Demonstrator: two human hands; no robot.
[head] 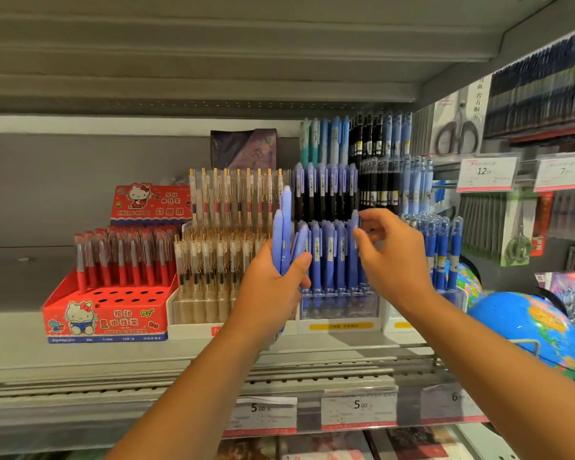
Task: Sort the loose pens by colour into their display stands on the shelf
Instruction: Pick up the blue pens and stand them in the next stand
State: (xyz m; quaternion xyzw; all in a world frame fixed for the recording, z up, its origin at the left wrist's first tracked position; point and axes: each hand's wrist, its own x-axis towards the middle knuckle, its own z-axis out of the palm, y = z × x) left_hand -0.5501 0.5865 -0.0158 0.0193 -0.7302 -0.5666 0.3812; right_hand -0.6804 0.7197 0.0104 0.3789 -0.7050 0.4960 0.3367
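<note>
At the clear plastic stand my right grip pinches a periwinkle pen; I'd seat it upright, left grip clasping the periwinkle pen bundle

This is a shop, in the part where stationery is sold. The metal shelf carries price tags along its front edge, with "5.00" printed on them. Display stands are filled with many identical pens. A red cartoon box holds more, and packed scissors hang at the right, above a globe.
</note>
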